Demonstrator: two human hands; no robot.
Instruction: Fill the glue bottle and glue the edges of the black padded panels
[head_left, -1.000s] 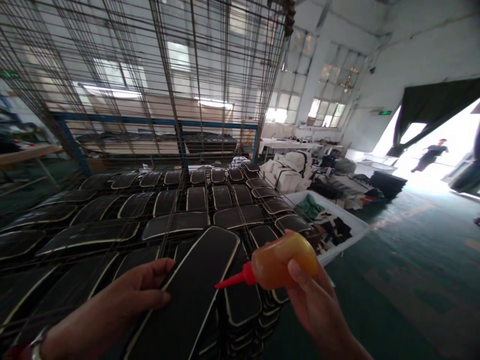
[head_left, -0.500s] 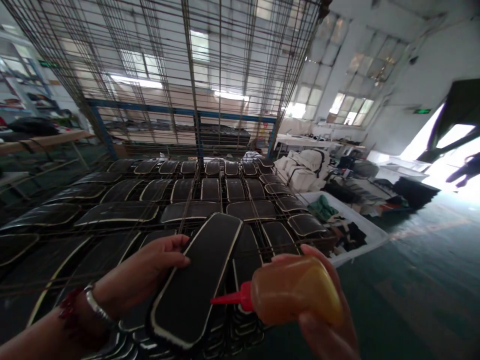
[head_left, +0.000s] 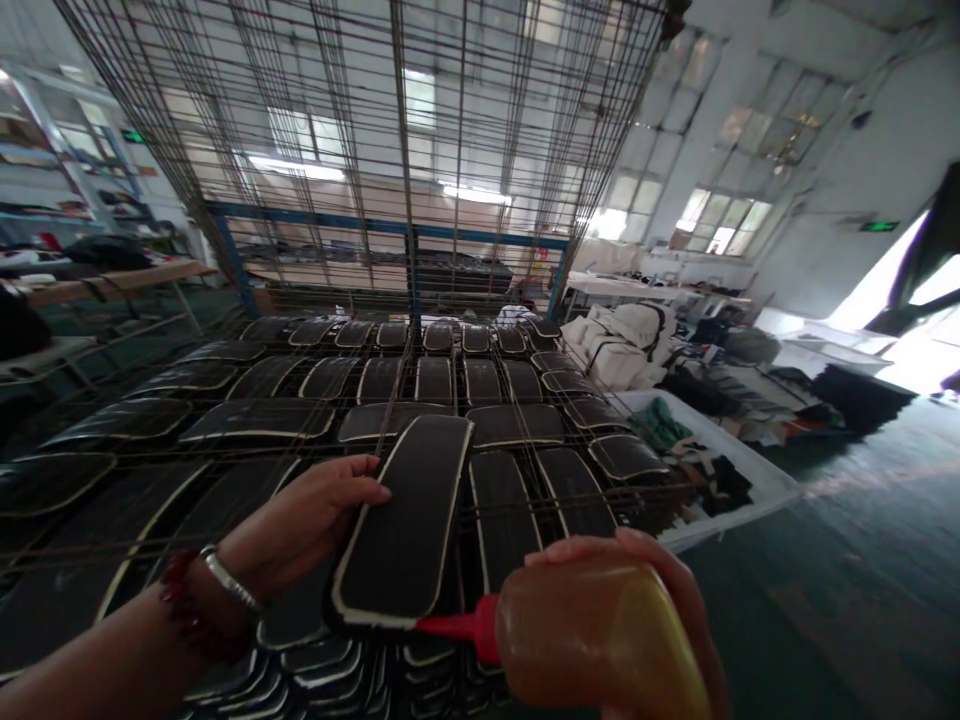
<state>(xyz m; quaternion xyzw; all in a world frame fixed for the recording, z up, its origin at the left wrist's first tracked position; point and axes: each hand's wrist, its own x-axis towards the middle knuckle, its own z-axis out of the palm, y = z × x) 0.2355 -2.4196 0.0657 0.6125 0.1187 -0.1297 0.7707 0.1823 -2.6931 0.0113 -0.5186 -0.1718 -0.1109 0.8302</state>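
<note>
My left hand [head_left: 322,510] pinches the left edge of a black padded panel [head_left: 409,520], thumb on top, fingers hidden beneath. The panel is a long rounded rectangle with a pale line along its border, tilted toward me. In my right hand [head_left: 667,590] is a squeeze bottle [head_left: 592,635] of amber liquid with a yellowish base, lying nearly level. Its red nozzle [head_left: 454,627] points left, and the tip meets the panel's near edge by the lower right corner. Under the panel, several similar black pieces [head_left: 322,665] are stacked.
Rows of similar black panels [head_left: 255,420] lie on a wire rack [head_left: 405,330], with a wire grid [head_left: 465,120] rising behind. To the right stands a white bin [head_left: 750,510] of scraps, then white bundles [head_left: 622,345]. A table [head_left: 112,285] is at the left.
The nozzle tip has gone from the panel's right long edge round to its near short edge. The panel has turned slightly more upright in view, and the camera view has shifted left.
</note>
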